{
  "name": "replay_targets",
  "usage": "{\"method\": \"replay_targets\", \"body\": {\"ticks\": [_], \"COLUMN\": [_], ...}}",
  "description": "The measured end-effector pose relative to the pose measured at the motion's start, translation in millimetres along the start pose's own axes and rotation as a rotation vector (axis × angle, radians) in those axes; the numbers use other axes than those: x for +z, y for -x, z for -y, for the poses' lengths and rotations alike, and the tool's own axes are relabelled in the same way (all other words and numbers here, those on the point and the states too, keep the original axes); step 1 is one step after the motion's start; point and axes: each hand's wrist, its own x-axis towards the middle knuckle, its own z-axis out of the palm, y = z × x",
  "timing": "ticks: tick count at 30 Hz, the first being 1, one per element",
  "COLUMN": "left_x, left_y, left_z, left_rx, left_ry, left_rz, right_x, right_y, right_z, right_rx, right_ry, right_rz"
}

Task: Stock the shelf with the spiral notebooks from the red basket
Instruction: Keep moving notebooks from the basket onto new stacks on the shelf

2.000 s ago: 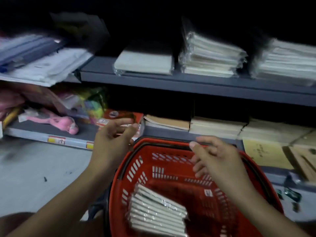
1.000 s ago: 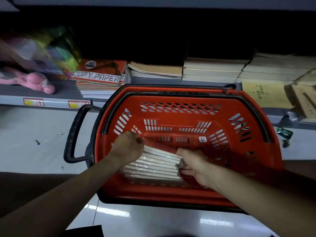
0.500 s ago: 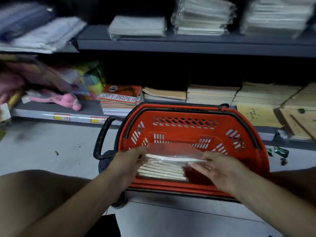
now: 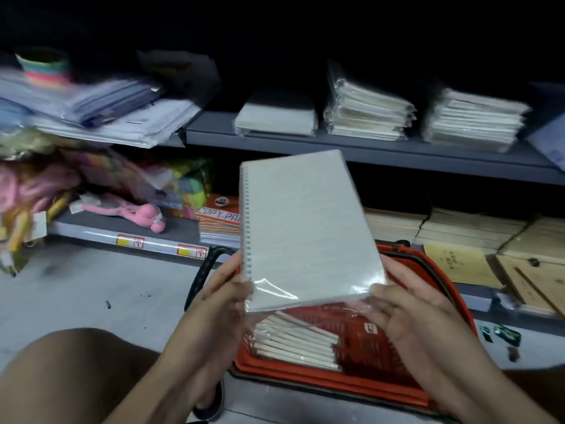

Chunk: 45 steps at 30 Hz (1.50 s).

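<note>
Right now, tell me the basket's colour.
Red basket with a black handle, in the head view.

Dim, dark upper frame, blurred left edge

The upper shelf (image 4: 397, 149) carries 3 stacks of wrapped notebooks (image 4: 367, 114) and, at left, a pile of papers (image 4: 122, 123). The lower shelf (image 4: 101, 232) carries a pink toy (image 4: 134, 214), a copy paper pack (image 4: 218, 221) & brown notebook stacks (image 4: 443, 228). The floor (image 4: 76, 289) carries the red basket (image 4: 428, 283).
</note>
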Motion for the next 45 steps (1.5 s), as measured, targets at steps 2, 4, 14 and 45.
{"method": "replay_targets", "body": {"ticks": [2, 4, 14, 45], "left_x": [-3, -1, -4, -17], "left_y": [-3, -8, -42, -222], "left_z": [-9, -21, -49, -116], "left_rx": [0.053, 0.078, 0.163, 0.545], "left_ry": [-0.022, -0.048, -0.013, -0.756], "left_rz": [0.042, 0.105, 0.104, -0.426], "right_x": [8, 15, 36, 89], "right_y": [-7, -15, -63, -252], "right_z": [1, 3, -2, 21], "right_rx": [-0.055, -0.098, -0.168, -0.545], "right_ry": [0.011, 0.011, -0.061, 0.475], "right_rz": [0.035, 0.052, 0.077, -0.324]}}
